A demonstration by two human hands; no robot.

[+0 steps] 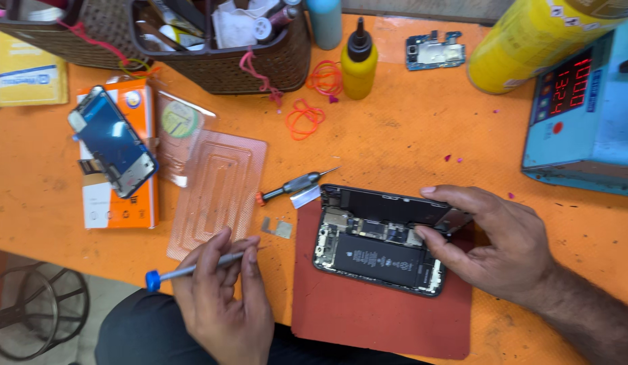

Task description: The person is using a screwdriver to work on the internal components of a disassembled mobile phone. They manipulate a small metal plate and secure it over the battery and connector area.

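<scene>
Opened smartphone (378,251) lies on red mat (381,318), orange bench (395,142). Right hand (493,247) grip pinches the raised screen edge. Left hand (222,297) grip clenched on blue-capped screwdriver (192,269), tip off-board. Judged step: internal screw work; next needs precise tip seating.

Orange work table (408,135), surface scuffed. Directly on it:
- dark red rectangular mat (368,318), near edge
- two dark woven baskets (260,67), far side
- yellow squeeze bottle with black nozzle (359,64)
- large yellow cylinder (530,40), far right
- light blue metal box with red digit display (588,115), right
- small bare circuit board (434,53)
- loose orange rubber bands (305,118)
- clear ribbed plastic tray (219,189)
- orange and white flat carton (121,196), left
- grey-handled screwdriver with orange cap (293,184)
- two small grey squares (278,228), possibly metal plates
- yellow packet (30,71), far left
</scene>
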